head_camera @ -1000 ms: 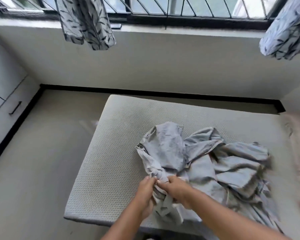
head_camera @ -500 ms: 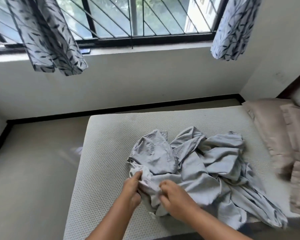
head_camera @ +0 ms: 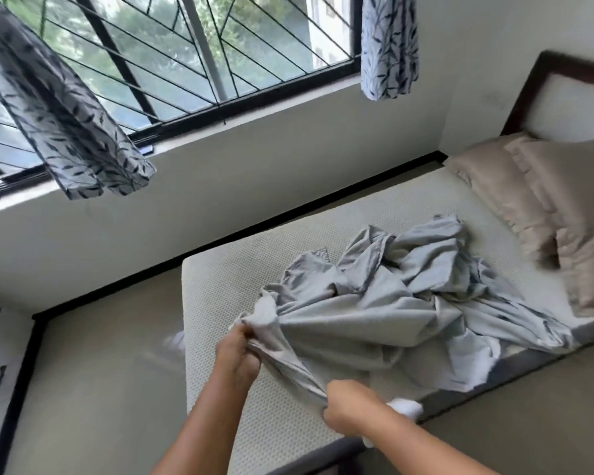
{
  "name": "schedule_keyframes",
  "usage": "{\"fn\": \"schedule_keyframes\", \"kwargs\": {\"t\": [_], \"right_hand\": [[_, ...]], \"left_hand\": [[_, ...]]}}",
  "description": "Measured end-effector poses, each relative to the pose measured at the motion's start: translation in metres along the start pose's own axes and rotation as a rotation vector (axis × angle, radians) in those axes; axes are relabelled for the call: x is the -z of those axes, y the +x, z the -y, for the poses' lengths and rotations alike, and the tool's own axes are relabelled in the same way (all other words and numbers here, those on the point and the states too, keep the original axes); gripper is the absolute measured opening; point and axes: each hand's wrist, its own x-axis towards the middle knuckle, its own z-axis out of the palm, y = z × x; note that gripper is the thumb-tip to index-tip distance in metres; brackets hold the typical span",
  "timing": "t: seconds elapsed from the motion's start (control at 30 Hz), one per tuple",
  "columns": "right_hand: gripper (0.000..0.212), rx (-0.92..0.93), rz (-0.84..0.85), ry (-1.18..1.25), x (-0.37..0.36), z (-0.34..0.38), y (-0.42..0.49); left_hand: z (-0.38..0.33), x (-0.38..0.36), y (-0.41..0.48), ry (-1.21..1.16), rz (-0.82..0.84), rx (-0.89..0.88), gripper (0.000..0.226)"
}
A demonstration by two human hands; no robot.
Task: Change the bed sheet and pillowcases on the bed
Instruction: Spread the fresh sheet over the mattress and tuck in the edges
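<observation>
**Mattress**: bare, pale, with a dimpled cover. All places below are given from it.

**Bed sheet**: grey, crumpled in a heap on the middle of the mattress. One part trails over the mattress's near side. A stretch is pulled taut between the two hands, above the foot end.

**Left hand**: fingers curled round a bunched edge of the bed sheet, over the mattress's foot end.

**Right hand**: clenched on a gathered twist of the same sheet, at the mattress's near edge. A white scrap beside it is blurred; possibly sheet.

**Pillows**: two, in beige cases, touching, at the mattress's head end.

**Headboard**: dark-framed, behind the head end.

**Curtains**: leaf-printed, hanging at the window beyond the mattress's far side.
</observation>
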Motion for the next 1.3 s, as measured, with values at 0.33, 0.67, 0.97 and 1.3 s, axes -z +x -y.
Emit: {"fn": "schedule_keyframes", "kwargs": {"t": [0.33, 0.67, 0.97, 1.3], "right_hand": [[0.020, 0.235, -0.524, 0.633, -0.033, 0.092, -0.026], [0.042, 0.109, -0.141, 0.724, -0.112, 0.221, -0.015], [0.021, -0.008, 0.143, 0.145, -0.106, 0.238, 0.006], [0.039, 0.058, -0.444, 1.126, -0.053, 0.222, 0.046]], "left_hand": [[-0.019, 0.102, -0.006, 0.446, 0.159, 0.185, 0.046], [-0.121, 0.212, 0.047, 0.431, -0.022, 0.045, 0.011], [-0.177, 0.216, 0.046, 0.204, 0.395, 0.241, 0.074], [-0.193, 0.180, 0.097, 0.617, 0.313, 0.144, 0.020]]}}
